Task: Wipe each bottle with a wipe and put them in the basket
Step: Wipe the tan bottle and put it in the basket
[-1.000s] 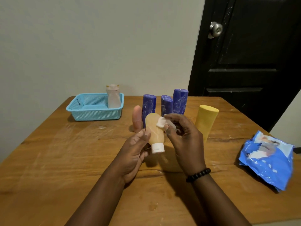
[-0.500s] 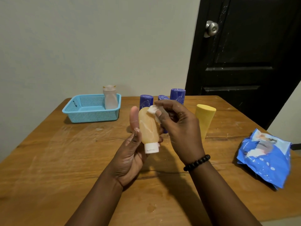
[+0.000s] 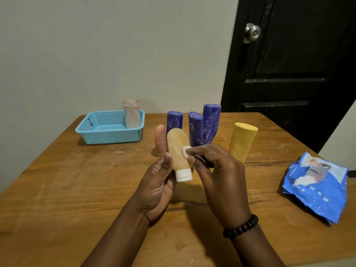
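My left hand (image 3: pixel 157 182) holds a pale orange bottle (image 3: pixel 178 149) upside down, its white cap (image 3: pixel 184 175) pointing toward me. My right hand (image 3: pixel 217 170) pinches a small white wipe (image 3: pixel 186 150) against the bottle's right side. Behind them three blue bottles (image 3: pixel 200 126) stand in a cluster, and a yellow bottle (image 3: pixel 242 142) stands to their right. A blue mesh basket (image 3: pixel 107 132) sits at the table's far left with a whitish bottle (image 3: pixel 132 114) upright inside it.
A blue pack of wipes (image 3: pixel 316 185) lies at the table's right edge. The wooden table (image 3: pixel 67 189) butts against a grey wall. A black door (image 3: pixel 289 64) with a metal knob stands behind the table on the right.
The wipe in my right hand has slid from the bottle's upper end down to its middle. Both hands and the bottle stay in about the same place.
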A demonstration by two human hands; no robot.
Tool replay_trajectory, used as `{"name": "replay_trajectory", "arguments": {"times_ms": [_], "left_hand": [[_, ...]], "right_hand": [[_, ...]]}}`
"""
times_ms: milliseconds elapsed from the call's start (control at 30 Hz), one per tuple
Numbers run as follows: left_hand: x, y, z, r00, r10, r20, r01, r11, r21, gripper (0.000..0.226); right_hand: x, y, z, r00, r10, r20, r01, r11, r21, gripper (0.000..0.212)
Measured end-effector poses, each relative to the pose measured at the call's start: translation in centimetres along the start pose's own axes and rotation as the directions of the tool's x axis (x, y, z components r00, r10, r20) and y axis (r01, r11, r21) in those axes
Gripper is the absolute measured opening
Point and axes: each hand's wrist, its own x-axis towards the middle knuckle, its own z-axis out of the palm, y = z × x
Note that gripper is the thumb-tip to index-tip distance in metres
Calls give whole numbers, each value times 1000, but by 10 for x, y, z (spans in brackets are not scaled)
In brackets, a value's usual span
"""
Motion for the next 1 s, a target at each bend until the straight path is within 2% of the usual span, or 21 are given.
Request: {"name": "replay_trajectory", "arguments": {"times_ms": [67,133,200,300,433,633,800,933,1000], "left_hand": [[0,1,-1,1000,6,-29,-7,1000,-22,68],[0,4,-3,998,6,-55,-7,1000,-20,84],[0,4,-3,998,8,-58,-8,1000,-14,92],[-1,2,-2,1000,3,-24,-4,998,-58,88],[-2,-5,2,999,-19,32,20,999,-37,62],[-2,-3,-3,1000,-11,3,11,999,31,78],[-1,-3,-4,1000,4,4,-4,1000,-14,76],[-5,-4,2,1000,-6,25,4,999,46,60],[-4,-2,4,1000,-1,-2,1,1000,-24,70]], "right_hand": [[-12,-1,1,1000,3,-14,-3,999,39,19],[-22,-3,2,1000,2,-22,0,997,71,19],[-27,-3,4,1000,-7,-24,8,999,46,20],[-20,-4,7,999,-32,-37,32,999,-22,20],[14,-9,11,997,-55,-57,49,994,-97,17],[55,-9,15,995,85,-54,-85,996,-12,16],[15,-5,11,993,45,-111,-50,998,-44,21],[-13,-4,4,989,-8,-145,0,999,-52,22],[-25,-7,5,992,-13,-122,6,998,-60,24]]}}
